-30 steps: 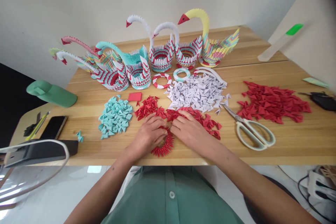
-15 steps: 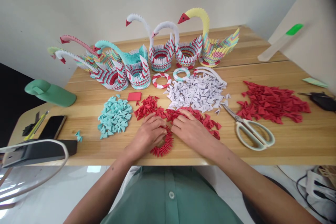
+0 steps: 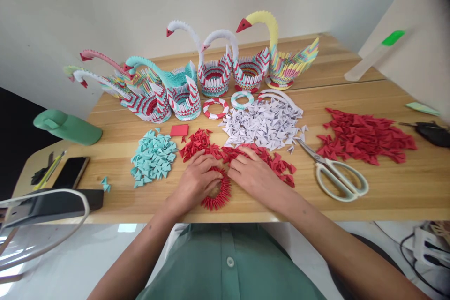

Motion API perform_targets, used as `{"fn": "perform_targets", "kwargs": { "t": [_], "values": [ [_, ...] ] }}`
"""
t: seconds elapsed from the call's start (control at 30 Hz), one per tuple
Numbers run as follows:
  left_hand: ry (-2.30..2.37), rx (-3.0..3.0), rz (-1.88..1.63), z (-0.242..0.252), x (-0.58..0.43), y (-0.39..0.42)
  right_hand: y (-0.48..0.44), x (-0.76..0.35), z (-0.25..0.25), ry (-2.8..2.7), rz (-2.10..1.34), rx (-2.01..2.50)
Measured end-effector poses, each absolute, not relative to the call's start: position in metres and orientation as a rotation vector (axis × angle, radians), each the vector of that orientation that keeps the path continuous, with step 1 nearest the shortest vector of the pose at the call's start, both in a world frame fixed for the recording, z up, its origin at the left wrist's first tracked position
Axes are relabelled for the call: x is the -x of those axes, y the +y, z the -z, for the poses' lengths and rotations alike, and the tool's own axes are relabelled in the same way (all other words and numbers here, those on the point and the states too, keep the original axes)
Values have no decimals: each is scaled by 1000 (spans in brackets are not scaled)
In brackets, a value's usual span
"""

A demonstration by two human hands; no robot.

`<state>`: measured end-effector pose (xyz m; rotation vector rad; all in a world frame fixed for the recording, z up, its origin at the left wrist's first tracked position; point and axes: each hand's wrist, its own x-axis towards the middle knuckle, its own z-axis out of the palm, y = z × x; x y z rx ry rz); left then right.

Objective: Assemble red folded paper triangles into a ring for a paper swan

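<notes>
A ring of folded red paper pieces (image 3: 222,196) lies near the table's front edge, its pointed ends facing outward. My left hand (image 3: 199,177) is closed on its left and upper side, with the thumb reaching over the opening. At the upper right of the ring is my right hand (image 3: 251,171), its fingers bent and close together; what lies under the fingertips is hidden. Loose red paper triangles (image 3: 200,143) are heaped just beyond both hands, and more red triangles (image 3: 279,165) spread beside my right hand.
White triangles (image 3: 262,124), teal triangles (image 3: 153,157) and another red pile (image 3: 365,136) lie around. Scissors (image 3: 339,178) rest at right. Paper swans (image 3: 215,77) and two small rings (image 3: 216,108) stand behind. A green bottle (image 3: 68,126) and phone (image 3: 71,172) are at left.
Both hands and the red ring keep nearly the same place and pose. Only a slight shift of the whole view shows.
</notes>
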<state>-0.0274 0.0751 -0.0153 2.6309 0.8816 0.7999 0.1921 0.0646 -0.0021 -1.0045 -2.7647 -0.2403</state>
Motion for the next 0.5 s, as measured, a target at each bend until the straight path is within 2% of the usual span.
{"fn": "perform_targets", "kwargs": {
  "t": [0.5],
  "values": [
    [861,-2646,-824,15,31,76,64,-191,1,-2786,227,1019]
  ]
}}
